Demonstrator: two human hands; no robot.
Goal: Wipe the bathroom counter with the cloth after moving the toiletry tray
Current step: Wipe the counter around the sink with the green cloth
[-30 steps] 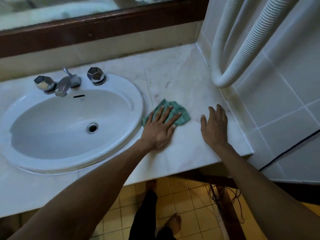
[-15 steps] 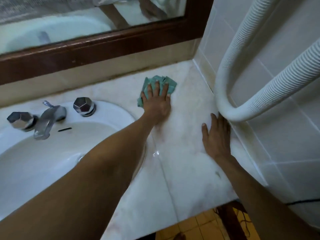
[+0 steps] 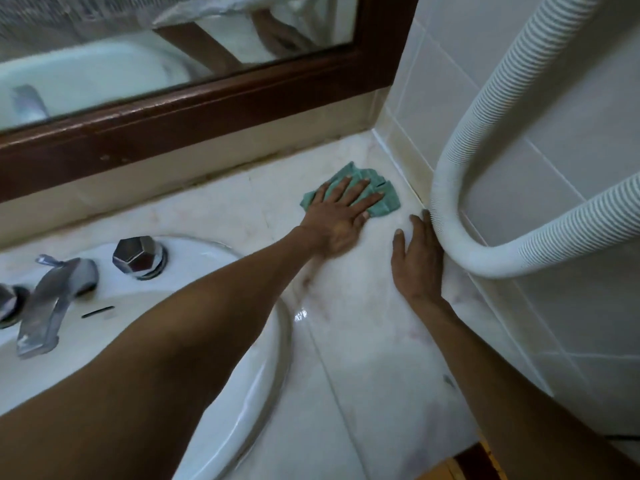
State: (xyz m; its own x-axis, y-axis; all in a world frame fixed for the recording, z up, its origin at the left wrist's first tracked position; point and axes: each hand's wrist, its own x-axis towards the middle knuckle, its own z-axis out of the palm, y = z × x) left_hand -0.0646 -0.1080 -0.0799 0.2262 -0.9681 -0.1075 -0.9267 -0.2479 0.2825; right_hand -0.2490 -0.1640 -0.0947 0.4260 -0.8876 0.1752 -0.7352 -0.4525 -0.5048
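A folded green cloth (image 3: 382, 199) lies on the pale marble counter (image 3: 374, 344) near the back right corner. My left hand (image 3: 341, 216) presses flat on the cloth with fingers spread, covering most of it. My right hand (image 3: 417, 261) rests palm down on the counter beside the right wall, fingers apart, holding nothing; its outer edge is partly hidden by a hose. No toiletry tray is in view.
A white oval sink (image 3: 256, 341) with a chrome faucet (image 3: 52, 303) and a faceted chrome knob (image 3: 136, 258) fills the left. A white corrugated hose (image 3: 460, 244) loops down along the tiled right wall (image 3: 554, 168). A wood-framed mirror (image 3: 194, 109) runs along the back.
My left hand slid the cloth from beside the sink to the back of the counter, then right toward the corner. My right hand stayed flat on the counter by the wall.
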